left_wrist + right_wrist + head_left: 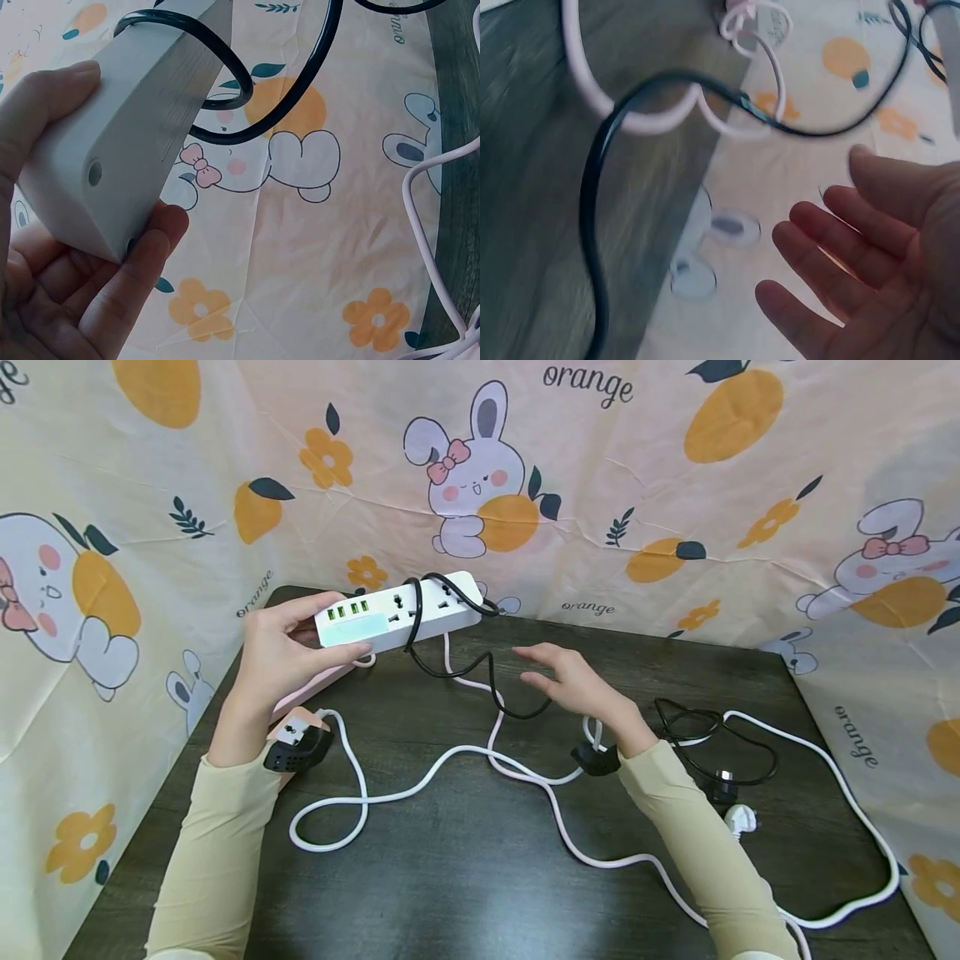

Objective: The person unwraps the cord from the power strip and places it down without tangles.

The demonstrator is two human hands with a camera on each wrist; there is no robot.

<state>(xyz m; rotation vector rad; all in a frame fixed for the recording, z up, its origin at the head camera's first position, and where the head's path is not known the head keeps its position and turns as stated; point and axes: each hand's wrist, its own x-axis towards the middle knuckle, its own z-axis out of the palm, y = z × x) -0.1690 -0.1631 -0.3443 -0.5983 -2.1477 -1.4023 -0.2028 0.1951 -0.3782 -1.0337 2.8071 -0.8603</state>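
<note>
My left hand (279,652) grips a white power strip (386,610) by its left end, thumb on one side and fingers on the other. The strip is raised above the table with its sockets and USB ports showing. A black cable (417,618) loops around the strip's right part, and a length of it hangs down to the right. In the left wrist view, the strip's end (67,172) sits between thumb and fingers. My right hand (573,681) hovers beside the hanging cable, fingers extended, holding nothing; the right wrist view shows the cable (591,202) apart from the fingertips.
On the dark table (420,893), a pink strip-like object (309,687) lies behind my left wrist. A white cable (405,792) winds across the middle. To the right lie a coiled black cable (768,752), a black plug (722,789) and a white plug (741,818).
</note>
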